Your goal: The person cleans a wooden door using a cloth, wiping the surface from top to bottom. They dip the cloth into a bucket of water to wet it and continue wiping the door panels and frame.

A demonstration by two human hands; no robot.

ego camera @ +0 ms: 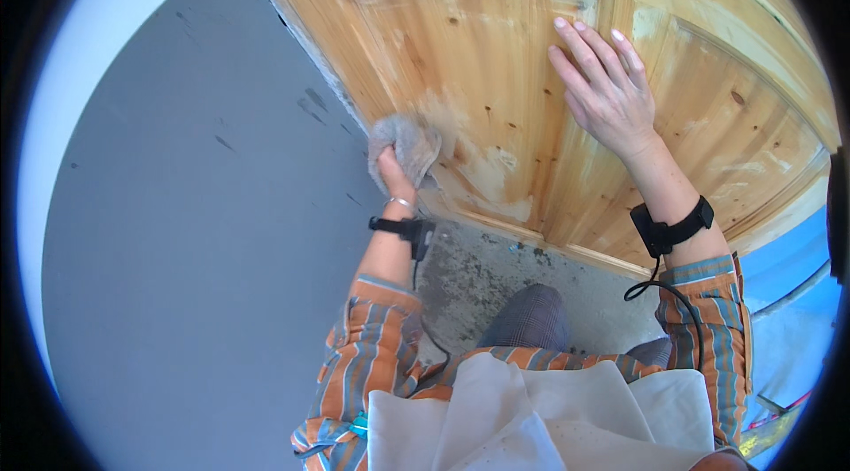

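Observation:
A panelled door of bare knotty pine (491, 92) stands before me, with pale patches of filler or dust on its panels and rails. My left hand (393, 169) grips a grey fluffy cloth (415, 139) against the door's left stile and the lower left panel. The cloth hides most of those fingers. Higher up, my right hand (607, 89) lies spread near the upright between the two panels, fingertips on the wood, holding nothing. Each wrist carries a black strap with a small box and a cable.
A grey wall (199, 205) with dark scuff marks runs along the left, meeting the door's frame edge. Stained concrete floor (478, 272) shows below the door. Blue sheeting (790, 258) hangs or lies at the right, with a yellow bar (770, 434) at the lower right.

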